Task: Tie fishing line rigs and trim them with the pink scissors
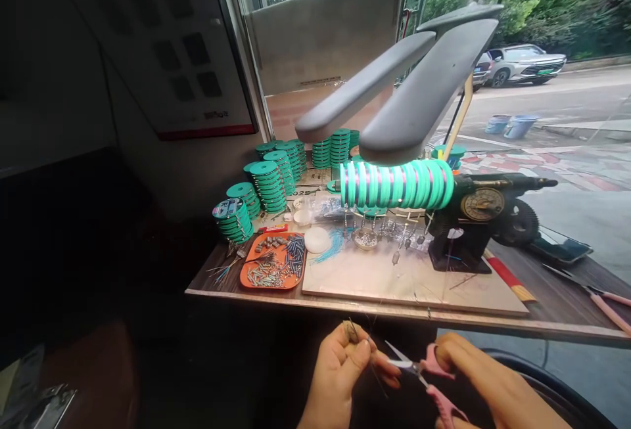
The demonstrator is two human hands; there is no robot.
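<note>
In the head view, my left hand point(344, 362) is closed in a pinch below the table's front edge. Thin dark strands of line stick out from between its thumb and fingers; a small brownish piece also shows at the fingertips, too small to name. My right hand point(476, 366) grips pink-handled scissors point(419, 368), fingers around the handle loops. Their blades are apart and point left, close to my left fingertips and the strands. Whether a blade touches a strand I cannot tell.
A wooden board point(365, 281) lies on the table point(217, 281). Behind are an orange tray point(245, 278) of small parts, stacked green spools point(265, 186) and a black winder point(473, 209) carrying a row of green spools point(394, 184). A grey lamp point(428, 87) overhangs it. Pliers point(608, 304) lie at right.
</note>
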